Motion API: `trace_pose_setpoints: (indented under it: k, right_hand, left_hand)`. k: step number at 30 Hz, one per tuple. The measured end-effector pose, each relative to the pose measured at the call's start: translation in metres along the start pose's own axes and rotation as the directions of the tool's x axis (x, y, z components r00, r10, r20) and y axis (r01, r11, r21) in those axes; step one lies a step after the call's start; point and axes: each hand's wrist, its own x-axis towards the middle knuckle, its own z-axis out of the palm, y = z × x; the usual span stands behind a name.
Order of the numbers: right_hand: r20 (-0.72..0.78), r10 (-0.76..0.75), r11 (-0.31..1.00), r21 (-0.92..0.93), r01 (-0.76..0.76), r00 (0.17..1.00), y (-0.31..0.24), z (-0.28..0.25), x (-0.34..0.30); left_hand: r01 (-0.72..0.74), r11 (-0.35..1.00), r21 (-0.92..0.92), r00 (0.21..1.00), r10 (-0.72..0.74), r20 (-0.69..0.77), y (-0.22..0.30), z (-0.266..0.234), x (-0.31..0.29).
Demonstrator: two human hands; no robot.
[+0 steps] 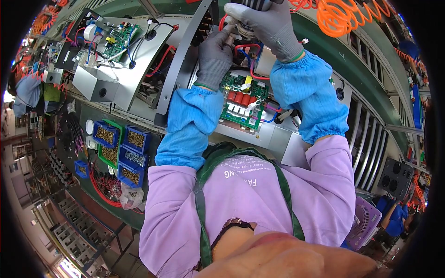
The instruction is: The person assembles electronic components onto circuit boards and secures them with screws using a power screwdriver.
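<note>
Both my hands wear grey gloves and work at the far side of an open metal chassis. My left hand is closed, its fingertips pinching at a red wire. Close beside it, my right hand wraps round a dark, ribbed cylindrical thing, partly cut off by the upper edge. What lies under its lower end is hidden by my fingers. Nearer me in the chassis sits a green circuit board with red cylindrical parts. Red and blue wires run between the board and my hands.
A grey metal upright stands left of my left arm. Farther left is a second chassis with a green board. Blue bins of screws sit at the lower left. Orange coiled hose hangs at upper right. A person is at far left.
</note>
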Motion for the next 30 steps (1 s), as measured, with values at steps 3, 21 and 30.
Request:
trace_pose_setpoints:
  k: [3, 21, 30]
  right_hand:
    - [0.024, 0.035, 0.999, 0.021, -0.036, 0.999, 0.001, 0.001, -0.001]
    - [0.129, -0.053, 0.997, 0.059, 0.046, 0.990, 0.009, -0.008, 0.003]
    - [0.082, -0.022, 0.995, 0.102, 0.013, 0.996, 0.009, -0.010, -0.003]
  left_hand:
    - [0.014, 1.000, -0.008, 1.000, -0.014, -0.013, -0.001, 0.001, 0.000]
    - [0.033, 0.998, 0.052, 0.999, -0.033, -0.016, 0.002, 0.000, 0.001]
    - [0.100, 0.995, -0.010, 0.995, -0.099, 0.013, 0.001, -0.003, 0.003]
